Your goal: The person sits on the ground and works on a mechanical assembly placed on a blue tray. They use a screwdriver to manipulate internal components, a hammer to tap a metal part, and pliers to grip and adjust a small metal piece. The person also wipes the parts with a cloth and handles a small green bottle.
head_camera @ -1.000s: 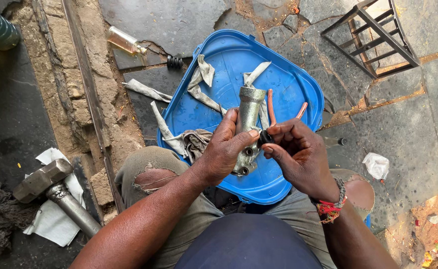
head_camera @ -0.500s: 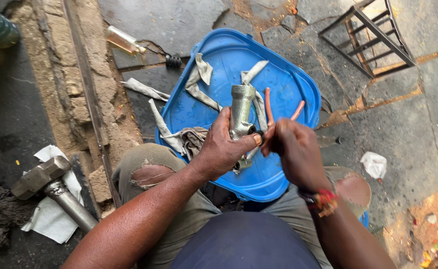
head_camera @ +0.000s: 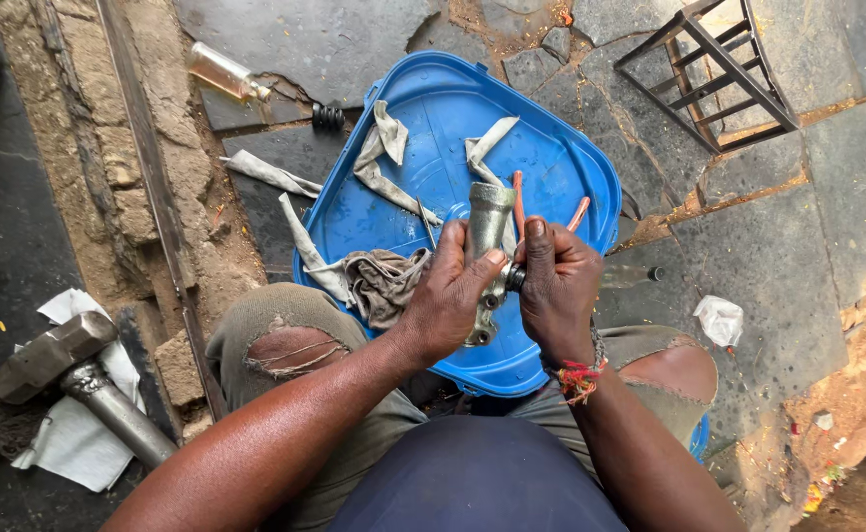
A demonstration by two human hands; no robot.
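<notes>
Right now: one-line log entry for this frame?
left hand: grips metal cylinder | right hand: fingers at cylinder's side fitting | under: blue tray with rags

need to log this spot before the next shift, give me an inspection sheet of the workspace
surface: cracked stone paving, with a blue plastic tray lying on it by the person's knees
job's things: grey metal cylinder part held upright over the tray
clutter: cloth strips and a grey rag in the tray; sledgehammer on white paper at left; glass bottle; small black spring; crumpled white paper
grip: left hand wraps the cylinder; right hand pinches a small black piece at its side
cables: orange-handled pliers behind the cylinder; nothing else seen
surroundings: metal frame stand at top right
</notes>
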